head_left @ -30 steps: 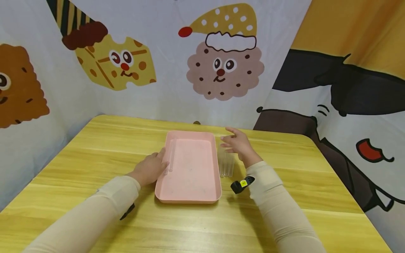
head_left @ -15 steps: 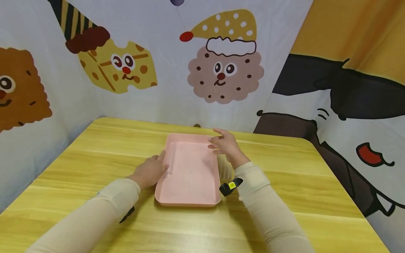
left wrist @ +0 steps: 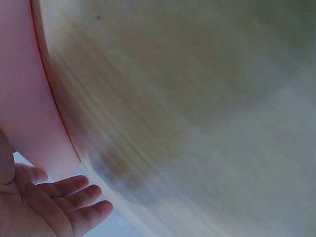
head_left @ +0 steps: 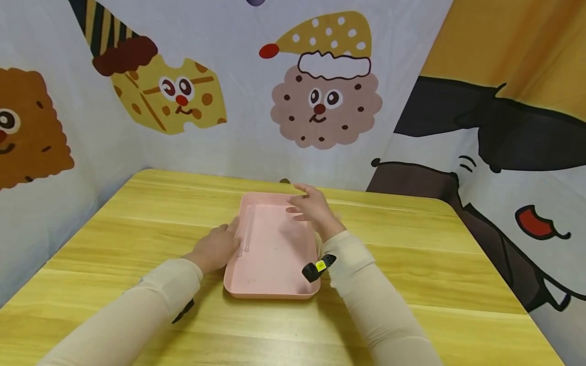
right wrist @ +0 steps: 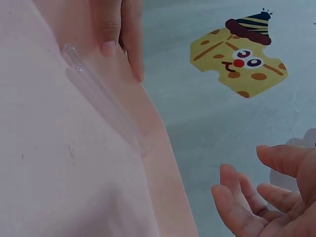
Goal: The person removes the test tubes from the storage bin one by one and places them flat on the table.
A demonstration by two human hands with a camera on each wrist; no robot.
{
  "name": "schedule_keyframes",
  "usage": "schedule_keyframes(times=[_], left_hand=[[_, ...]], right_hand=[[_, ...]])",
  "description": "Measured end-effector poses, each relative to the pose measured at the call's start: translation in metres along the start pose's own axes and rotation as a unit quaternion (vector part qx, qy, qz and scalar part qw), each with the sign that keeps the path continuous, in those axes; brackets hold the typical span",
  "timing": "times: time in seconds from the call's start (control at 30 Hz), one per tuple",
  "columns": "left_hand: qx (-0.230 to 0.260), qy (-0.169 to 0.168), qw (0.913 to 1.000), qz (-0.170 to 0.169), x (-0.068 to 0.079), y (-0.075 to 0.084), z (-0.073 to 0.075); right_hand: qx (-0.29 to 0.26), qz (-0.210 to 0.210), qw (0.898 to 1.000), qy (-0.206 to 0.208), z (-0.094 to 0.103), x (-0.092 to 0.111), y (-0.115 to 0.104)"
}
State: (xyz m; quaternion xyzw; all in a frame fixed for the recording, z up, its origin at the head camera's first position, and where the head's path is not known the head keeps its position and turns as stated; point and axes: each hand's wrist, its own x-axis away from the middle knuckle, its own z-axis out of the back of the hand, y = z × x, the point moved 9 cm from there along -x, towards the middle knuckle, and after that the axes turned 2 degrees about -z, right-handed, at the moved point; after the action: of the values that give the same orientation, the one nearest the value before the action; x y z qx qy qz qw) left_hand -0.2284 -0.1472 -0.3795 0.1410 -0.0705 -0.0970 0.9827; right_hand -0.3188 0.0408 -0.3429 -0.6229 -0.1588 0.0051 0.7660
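- Two clear tubes (head_left: 249, 229) lie side by side in a pink tray (head_left: 274, 269), close along its left wall, their long axis running from near end to far end with the wall.
- The left hand (head_left: 214, 249) is the nearer one: its thumb reaches inside over the left wall and a finger lies along the outside, pinching the wall between them, with the tubes' near ends just beside the thumb.
- The right hand (head_left: 313, 206) hangs above the tray's far right corner, fingers spread and loosely bent, holding nothing; they point left, across the tubes' length.
- From those fingers the tubes lie to the left, lower down, well apart, with bare tray floor between.
- The tray rests lengthwise away from the person on a wooden table (head_left: 389, 254); whatever sits beyond its right wall is largely hidden behind the right sleeve (head_left: 366, 284).
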Motion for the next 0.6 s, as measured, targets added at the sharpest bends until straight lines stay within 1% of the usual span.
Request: schedule_keyframes(times=[0.2,0.3,0.43,0.6], left_hand=[[0.019,0.002,0.9997,0.015,0.001,-0.003,0.0],[0.023,0.003,0.9996,0.017,0.001,-0.004,0.0],[0.019,0.005,0.9997,0.011,0.0,-0.004,0.0],[0.024,-0.003,0.9997,-0.003,-0.001,-0.006,-0.002]], right_hand=[[0.001,-0.006,1.0,-0.004,-0.013,-0.006,0.001],[-0.001,-0.008,1.0,-0.009,-0.02,-0.008,0.001],[-0.009,-0.011,1.0,-0.021,-0.028,-0.011,0.001],[-0.008,-0.021,0.999,-0.027,-0.035,-0.013,0.004]])
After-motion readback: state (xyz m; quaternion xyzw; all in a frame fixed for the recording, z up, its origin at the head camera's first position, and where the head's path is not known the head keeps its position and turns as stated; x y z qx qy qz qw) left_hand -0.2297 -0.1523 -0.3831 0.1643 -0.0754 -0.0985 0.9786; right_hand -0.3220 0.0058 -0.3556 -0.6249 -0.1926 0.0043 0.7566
